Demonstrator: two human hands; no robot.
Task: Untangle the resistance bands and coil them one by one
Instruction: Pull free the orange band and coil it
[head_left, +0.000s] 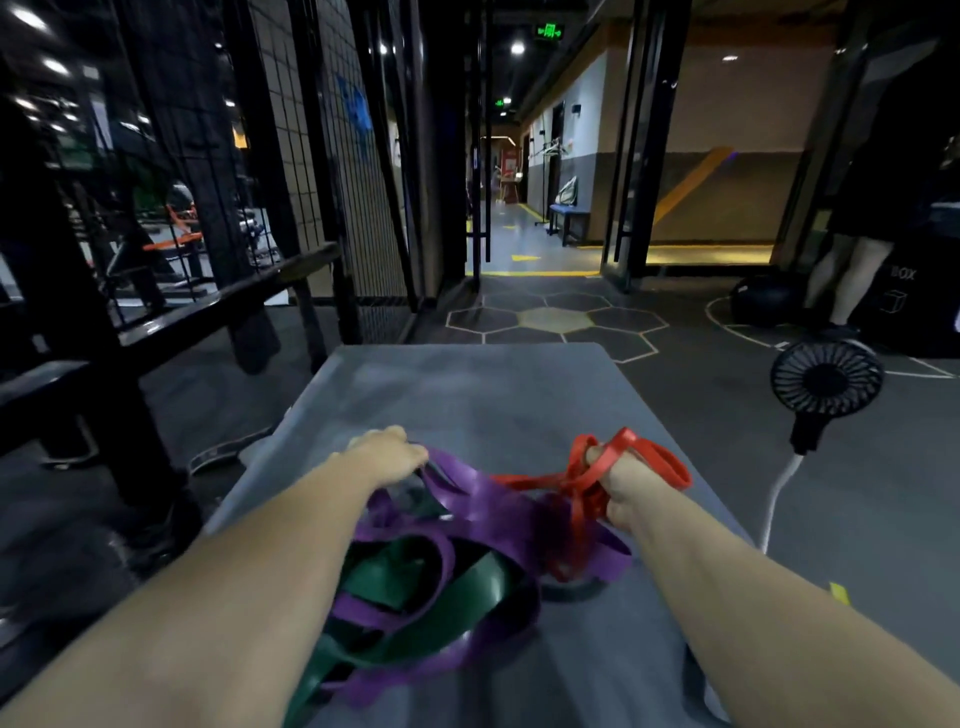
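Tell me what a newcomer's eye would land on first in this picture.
The bright red band, looped round the right hand at centre right, stands out first, its strands running back into the tangle. Next comes the heap of purple band and green band on the grey mat between the forearms, the left hand gripping the purple one's far end. A black fan stands on the floor right of the mat.

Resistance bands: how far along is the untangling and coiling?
Nothing looks finished: no coiled band lies apart on the grey mat. In hand: the right hand has red band loops round its fingers; the left hand grips the purple band. Left: purple and green band lie tangled, red strands among them.
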